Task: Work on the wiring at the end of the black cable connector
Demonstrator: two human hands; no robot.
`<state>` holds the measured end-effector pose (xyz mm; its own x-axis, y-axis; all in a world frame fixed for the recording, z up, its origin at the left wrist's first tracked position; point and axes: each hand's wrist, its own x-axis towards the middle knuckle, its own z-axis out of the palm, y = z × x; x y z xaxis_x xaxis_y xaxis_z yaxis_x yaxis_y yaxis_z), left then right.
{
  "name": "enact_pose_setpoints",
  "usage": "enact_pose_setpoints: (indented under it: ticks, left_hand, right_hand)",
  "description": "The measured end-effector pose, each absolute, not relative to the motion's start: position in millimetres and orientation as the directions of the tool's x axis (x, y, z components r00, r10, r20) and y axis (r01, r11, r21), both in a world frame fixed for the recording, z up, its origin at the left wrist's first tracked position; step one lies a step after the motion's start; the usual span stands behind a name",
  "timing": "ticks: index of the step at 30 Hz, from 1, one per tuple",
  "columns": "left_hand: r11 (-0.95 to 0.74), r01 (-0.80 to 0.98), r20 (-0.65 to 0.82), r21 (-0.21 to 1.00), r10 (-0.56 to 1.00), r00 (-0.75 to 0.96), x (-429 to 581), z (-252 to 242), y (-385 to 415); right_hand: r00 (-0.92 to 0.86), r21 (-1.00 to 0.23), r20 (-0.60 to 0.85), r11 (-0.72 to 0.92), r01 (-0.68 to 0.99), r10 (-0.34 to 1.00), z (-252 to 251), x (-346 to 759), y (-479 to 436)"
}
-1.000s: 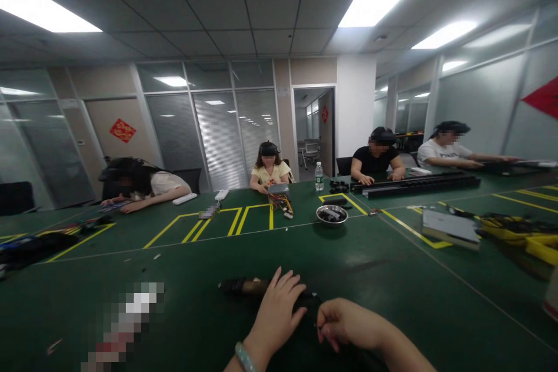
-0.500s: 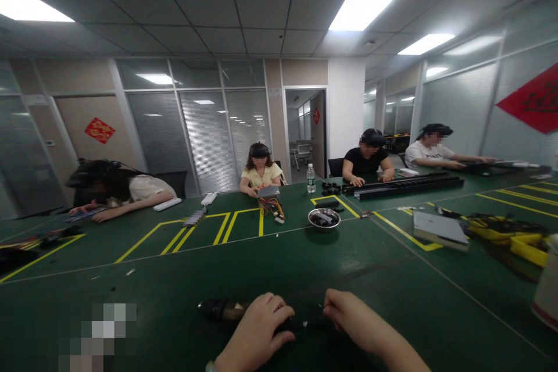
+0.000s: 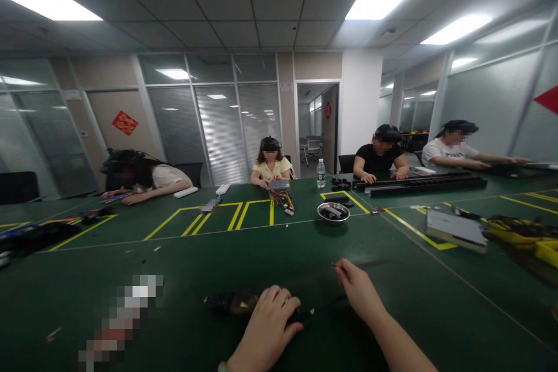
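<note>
My left hand (image 3: pixel 274 317) is closed over a long dark object (image 3: pixel 231 302) lying on the green table; its rounded black and brownish end sticks out to the left. Past the fingers, on the right, shows a thin dark end with a small white spot. What kind of object it is I cannot tell, since the hand covers its middle. Apart from it, to the right, my right hand (image 3: pixel 355 285) is held with thumb and fingers pinched together. A tiny dark tip pokes out of this pinch, too small to name.
Beyond my hands stand a metal bowl (image 3: pixel 333 214) of dark parts and a water bottle (image 3: pixel 321 174). A grey flat box (image 3: pixel 455 229) and yellow trays (image 3: pixel 514 232) lie right. Cables (image 3: pixel 43 232) lie left. Several people work across the table (image 3: pixel 183 267).
My right hand has moved forward, away from the right end of the dark object, still pinched. My left hand stays on that object. The whole view has shifted slightly.
</note>
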<state>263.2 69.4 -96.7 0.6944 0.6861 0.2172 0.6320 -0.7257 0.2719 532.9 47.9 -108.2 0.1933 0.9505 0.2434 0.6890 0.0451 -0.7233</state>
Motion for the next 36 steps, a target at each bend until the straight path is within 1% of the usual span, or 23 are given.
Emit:
enact_pose_setpoints:
  ticks: [5,9,12,14,18,21,27,31,36]
  left_hand:
    - [-0.722,0.637,0.253,0.272,0.692,0.676,259,-101,59]
    - [-0.715,0.666,0.292,0.213,0.697,0.655,259,-107,52]
    - [-0.713,0.679,0.319,0.176,0.694,0.646,262,-109,50]
    - [-0.703,0.694,0.329,0.157,0.700,0.634,264,-110,50]
    - [-0.707,0.693,0.320,0.136,0.694,0.645,263,-110,48]
    - [-0.725,0.677,0.325,0.126,0.675,0.663,261,-109,45]
    - [-0.725,0.680,0.368,0.106,0.664,0.650,265,-111,60]
    - [-0.699,0.697,0.376,0.160,0.696,0.611,268,-114,76]
    - [-0.696,0.684,0.398,0.220,0.704,0.589,262,-112,79]
  right_hand:
    - [0.194,-0.691,0.349,0.112,0.715,0.917,-111,529,50]
    - [0.181,-0.643,0.420,0.152,0.750,0.889,-114,527,51]
    - [0.178,-0.582,0.471,0.153,0.799,0.864,-115,526,52]
    - [0.172,-0.554,0.486,0.151,0.818,0.857,-114,525,53]
    - [0.154,-0.537,0.476,0.148,0.830,0.866,-114,522,52]
    - [0.136,-0.543,0.455,0.153,0.826,0.880,-114,519,47]
    - [0.127,-0.606,0.355,0.125,0.785,0.926,-106,513,40]
    - [0.063,-0.623,0.265,0.121,0.773,0.962,-99,497,38]
    - [-0.014,-0.630,0.116,0.085,0.772,0.993,-103,473,34]
